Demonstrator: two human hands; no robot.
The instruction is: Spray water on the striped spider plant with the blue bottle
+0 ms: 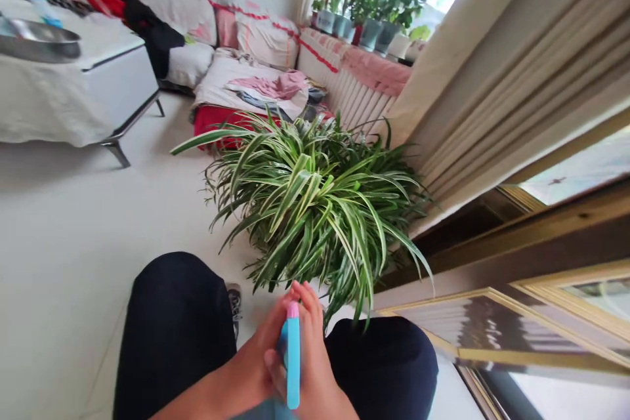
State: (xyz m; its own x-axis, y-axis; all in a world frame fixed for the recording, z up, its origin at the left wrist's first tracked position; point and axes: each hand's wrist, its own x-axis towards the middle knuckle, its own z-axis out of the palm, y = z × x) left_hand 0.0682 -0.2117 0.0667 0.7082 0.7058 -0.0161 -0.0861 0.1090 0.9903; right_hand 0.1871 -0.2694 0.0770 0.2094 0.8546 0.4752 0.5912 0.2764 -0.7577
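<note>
The left hand (246, 380) and right hand (317, 374) together grip a slim sky-blue plastic object with a pink tip (293, 361) above the knees in dark navy trousers (172, 328). Just beyond the fingertips (302, 295), a bushy green-and-white striped spider plant (315, 210) stands on the pale floor (63, 262), near a pleated beige curtain (492, 79).

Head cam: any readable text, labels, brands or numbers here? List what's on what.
No legible words, brands or numbers in this view.
Blue-and-pink plastic object, held by one hand and the other hand: no markings visible.
Dark sneaker: markings too small to read.
Small blue item behind the steel basin: too blurred to read.
</note>
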